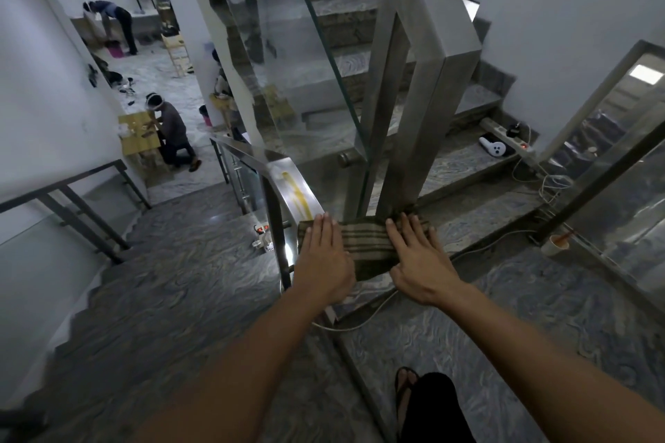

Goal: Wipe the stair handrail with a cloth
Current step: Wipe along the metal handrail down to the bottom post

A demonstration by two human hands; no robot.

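Two flat hands, left hand (324, 255) and right hand (419, 261), press cloth (363, 244) on steel handrail (298, 187).

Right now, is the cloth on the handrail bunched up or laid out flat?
Laid out flat. The striped cloth lies across the handrail, with the left hand and right hand pressing it, palms down.

No text, label, brand, number or sign can be read anywhere in the view. The small devices on the steps and the items on the floor below are too small and blurred to show any lettering.
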